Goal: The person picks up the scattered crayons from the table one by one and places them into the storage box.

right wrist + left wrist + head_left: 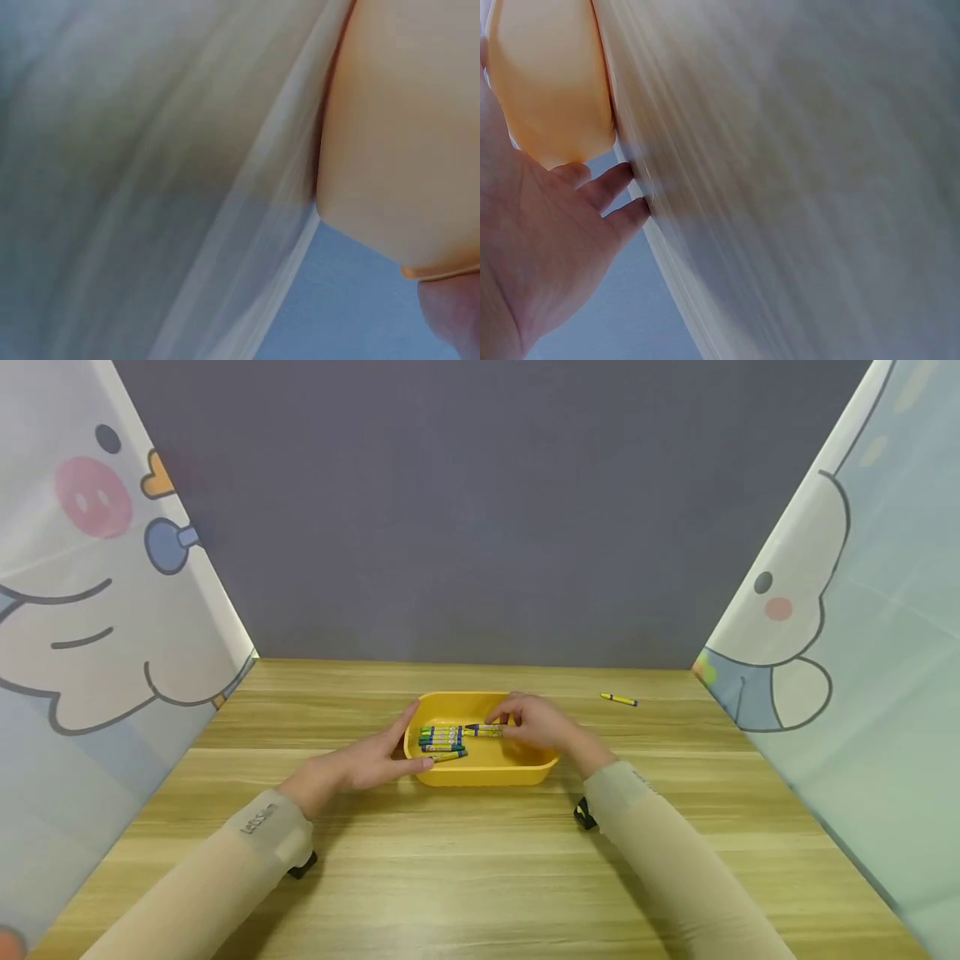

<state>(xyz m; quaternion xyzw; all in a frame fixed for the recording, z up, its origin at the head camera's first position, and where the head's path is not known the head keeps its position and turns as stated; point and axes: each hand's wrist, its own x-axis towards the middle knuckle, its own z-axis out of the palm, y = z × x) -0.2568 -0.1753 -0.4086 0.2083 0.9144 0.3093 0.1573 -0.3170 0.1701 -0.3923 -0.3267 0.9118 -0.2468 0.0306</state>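
Observation:
A yellow plastic basket [487, 775] sits on the table, with several crayons [441, 739] lying in its left half. My left hand [378, 758] rests at the basket's left end, its fingers fairly straight along the outside and the thumb over the front corner. In the left wrist view, the left fingers [607, 187] lie beside the basket wall. Reaching over the right side, my right hand [538, 725] has thumb and fingertips at a crayon [482, 727] with a dark blue tip, pinching its right end. Another crayon lies right beside it. The right wrist view shows mostly the basket's outer wall [397, 135].
One more yellow crayon [619, 700] lies on the wooden table [450, 860], behind and right of the basket. A dark grey panel [480, 510] stands at the back. Cartoon-printed sheets [97, 610] hang along the left and right sides.

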